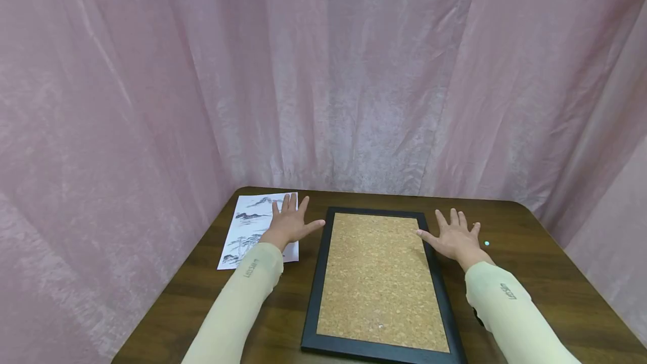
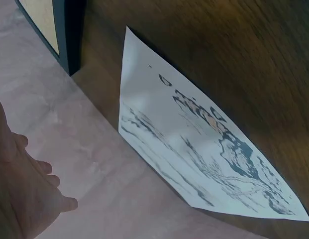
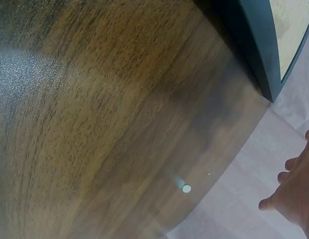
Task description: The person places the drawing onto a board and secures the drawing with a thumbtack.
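Observation:
A cork board [image 1: 379, 274] in a black frame [image 1: 314, 302] lies flat on the brown table. Left of it is a white sheet of paper [image 1: 242, 240] printed with an ink landscape of mountains and trees, also plain in the left wrist view [image 2: 159, 114]. Fingers spread, my left hand [image 1: 289, 224] hovers over the sheet's right side and hides part of it; it holds nothing. My right hand [image 1: 455, 239], likewise spread and holding nothing, is above the board's right edge. Just right of it stands a small pale teal piece [image 3: 186, 188] with a round top, perhaps a push pin.
The wood-grain table [image 1: 536, 274] has rounded far corners. Pink curtains [image 1: 374, 83] hang behind it and along both sides. A tiny pale speck [image 1: 381, 326] shows near the cork's lower edge. Long pale sleeves [image 1: 237, 302] cover both forearms.

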A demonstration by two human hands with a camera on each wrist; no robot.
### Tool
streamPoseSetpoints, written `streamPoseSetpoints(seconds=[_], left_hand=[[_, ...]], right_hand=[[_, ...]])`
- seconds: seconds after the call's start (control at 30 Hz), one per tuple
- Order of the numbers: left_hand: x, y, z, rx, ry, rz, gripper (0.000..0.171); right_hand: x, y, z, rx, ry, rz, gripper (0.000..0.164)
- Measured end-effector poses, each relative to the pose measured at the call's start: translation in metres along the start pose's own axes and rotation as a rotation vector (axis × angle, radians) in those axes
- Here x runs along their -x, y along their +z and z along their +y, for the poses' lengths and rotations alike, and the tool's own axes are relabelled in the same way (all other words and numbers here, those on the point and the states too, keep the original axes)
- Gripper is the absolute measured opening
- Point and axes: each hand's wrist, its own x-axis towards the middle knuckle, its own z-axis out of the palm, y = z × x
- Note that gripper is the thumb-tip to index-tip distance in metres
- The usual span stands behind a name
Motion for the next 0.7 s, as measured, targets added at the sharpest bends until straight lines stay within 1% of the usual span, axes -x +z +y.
streamPoseSetpoints(seconds=[0.17, 0.37, 0.5, 0.7], left_hand=[[0.000, -0.002, -0.008, 0.020, -0.012, -0.011, 0.092], [0.000, -0.005, -0.016, 0.033, -0.015, 0.010, 0.094], [0.003, -0.010, -0.022, 0.045, -0.036, 0.014, 0.094], [0.002, -0.011, -0.035, 0.047, -0.069, 0.025, 0.096]], right_hand=[[0.001, -0.003, 0.002, -0.006, -0.001, -0.001, 0.097], [0.002, -0.007, 0.006, -0.010, 0.009, -0.007, 0.098], [0.002, -0.007, 0.011, -0.029, 0.012, -0.023, 0.098], [0.004, -0.011, 0.015, -0.049, 0.015, -0.027, 0.096]])
